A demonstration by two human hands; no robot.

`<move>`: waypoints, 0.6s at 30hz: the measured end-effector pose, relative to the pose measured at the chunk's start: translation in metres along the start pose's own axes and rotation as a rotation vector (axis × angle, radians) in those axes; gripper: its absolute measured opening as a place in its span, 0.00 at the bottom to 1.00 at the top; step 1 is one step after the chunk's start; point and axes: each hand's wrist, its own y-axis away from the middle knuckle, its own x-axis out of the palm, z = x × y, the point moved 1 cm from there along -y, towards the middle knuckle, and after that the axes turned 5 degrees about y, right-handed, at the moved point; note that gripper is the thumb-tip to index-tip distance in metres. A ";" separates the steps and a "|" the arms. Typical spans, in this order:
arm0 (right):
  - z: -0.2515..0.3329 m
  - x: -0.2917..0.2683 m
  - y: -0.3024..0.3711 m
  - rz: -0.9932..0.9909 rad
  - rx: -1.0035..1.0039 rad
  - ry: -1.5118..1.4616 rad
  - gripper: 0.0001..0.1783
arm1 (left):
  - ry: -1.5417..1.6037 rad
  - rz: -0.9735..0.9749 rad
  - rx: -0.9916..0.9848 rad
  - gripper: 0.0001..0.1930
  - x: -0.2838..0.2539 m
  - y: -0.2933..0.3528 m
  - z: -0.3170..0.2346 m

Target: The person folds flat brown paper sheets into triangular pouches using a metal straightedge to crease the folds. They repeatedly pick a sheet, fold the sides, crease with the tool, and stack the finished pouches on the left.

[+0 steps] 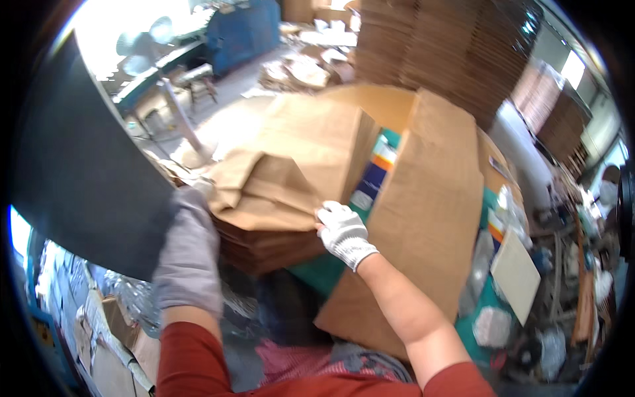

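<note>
A brown paper bag (264, 188) with a folded end lies on top of a stack of brown paper bags (271, 248) in front of me. My right hand (342, 228), in a white knitted glove, is closed on the bag's near right corner. At its left end is my left hand (197, 187), blurred, with a grey sleeve covering the forearm; its fingers appear closed on the bag's edge. To the right of my right hand, a long flat piece of brown paper (430, 205) slants across the green tabletop (317, 272). A dark blue, orange and white printed packet (376, 175) shows beside it.
A large dark panel (86, 165) rises close on my left. Tall stacks of brown cardboard (443, 46) stand behind the table. Clear plastic (512, 215) and a pale flat board (516, 274) lie at the right. A fan (142, 43) and a blue machine (243, 36) are farther back.
</note>
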 end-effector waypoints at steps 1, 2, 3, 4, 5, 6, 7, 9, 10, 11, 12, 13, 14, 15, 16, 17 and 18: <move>0.003 -0.004 0.019 -0.099 -0.007 -0.016 0.20 | 0.040 -0.066 0.011 0.17 -0.013 0.007 0.001; 0.002 -0.008 0.042 -0.198 -0.017 -0.028 0.24 | 0.099 -0.148 0.019 0.17 -0.031 0.019 0.003; -0.005 -0.014 0.072 -0.058 0.036 -0.107 0.29 | 0.192 -0.248 0.040 0.17 -0.053 0.033 -0.002; -0.011 -0.020 0.104 0.196 0.170 -0.202 0.31 | 0.312 -0.348 0.067 0.18 -0.081 0.055 -0.009; -0.024 -0.031 0.148 0.206 0.153 0.015 0.32 | 0.462 -0.411 0.119 0.18 -0.097 0.079 -0.039; -0.034 -0.042 0.187 0.227 0.127 0.224 0.33 | 0.616 -0.448 0.175 0.18 -0.115 0.109 -0.072; -0.037 -0.060 0.214 0.353 0.367 0.221 0.35 | 0.739 -0.455 0.228 0.18 -0.130 0.145 -0.103; -0.061 -0.075 0.274 0.316 0.548 0.349 0.38 | 0.885 -0.369 0.346 0.19 -0.148 0.228 -0.149; -0.078 -0.077 0.303 0.276 0.592 0.407 0.39 | 0.913 -0.265 0.420 0.19 -0.147 0.264 -0.168; -0.093 -0.081 0.323 0.223 0.620 0.391 0.38 | 0.997 -0.117 0.574 0.19 -0.133 0.290 -0.182; -0.109 -0.086 0.343 0.167 0.656 0.388 0.38 | 1.093 0.072 0.709 0.19 -0.111 0.314 -0.199; -0.121 -0.092 0.362 0.091 0.586 0.408 0.36 | 0.816 0.087 0.964 0.19 -0.101 0.337 -0.237; -0.123 -0.099 0.364 0.090 0.802 0.341 0.34 | 0.702 0.275 1.004 0.24 -0.073 0.353 -0.255; -0.120 -0.109 0.359 0.089 1.009 0.263 0.32 | 0.496 0.385 1.004 0.27 -0.048 0.372 -0.266; -0.117 -0.114 0.362 0.086 1.216 0.182 0.30 | 0.496 0.418 1.132 0.29 -0.026 0.379 -0.280; -0.130 -0.106 0.382 -0.035 1.140 0.123 0.18 | 0.429 0.425 1.170 0.30 0.001 0.380 -0.287; -0.137 -0.104 0.390 -0.060 1.164 0.021 0.15 | 0.416 0.392 1.185 0.31 0.020 0.382 -0.291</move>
